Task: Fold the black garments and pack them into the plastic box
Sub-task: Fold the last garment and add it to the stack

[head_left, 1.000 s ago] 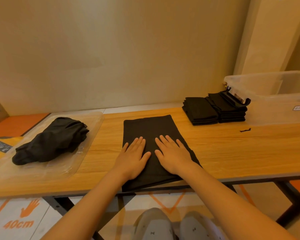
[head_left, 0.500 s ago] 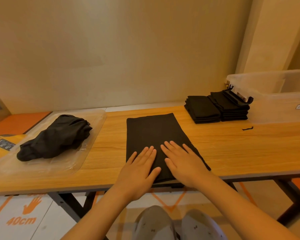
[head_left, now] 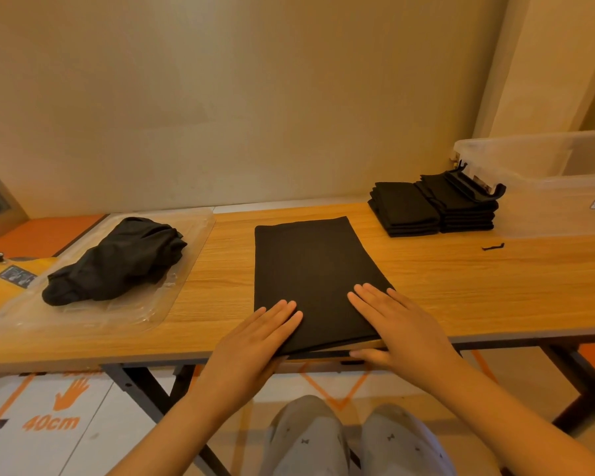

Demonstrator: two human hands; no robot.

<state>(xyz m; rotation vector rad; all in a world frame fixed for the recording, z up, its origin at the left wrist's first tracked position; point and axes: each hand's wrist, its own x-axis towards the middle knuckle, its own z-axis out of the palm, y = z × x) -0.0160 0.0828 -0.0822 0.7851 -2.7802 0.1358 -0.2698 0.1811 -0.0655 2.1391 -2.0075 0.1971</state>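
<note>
Fingers (head_left: 282, 312) of left hand (head_left: 255, 341) and right hand (head_left: 402, 324) lie straight and together, pressing the flat rectangular black garment (head_left: 310, 269) at the wooden table (head_left: 461, 286) front edge. Left, a clear plastic tray (head_left: 117, 314) holds crumpled black garments (head_left: 117, 259). Right, folded black stacks (head_left: 433, 211) sit just beside the translucent plastic box (head_left: 557, 214), before a beige wall (head_left: 220, 97).

A flat black garment (head_left: 313, 276) lies under the fingers of the left hand (head_left: 251, 341) and right hand (head_left: 402, 328). Two folded stacks (head_left: 426, 211) sit well beyond the right hand, just beside the clear box (head_left: 547, 201). A crumpled heap (head_left: 117, 259) lies left of the left hand.
</note>
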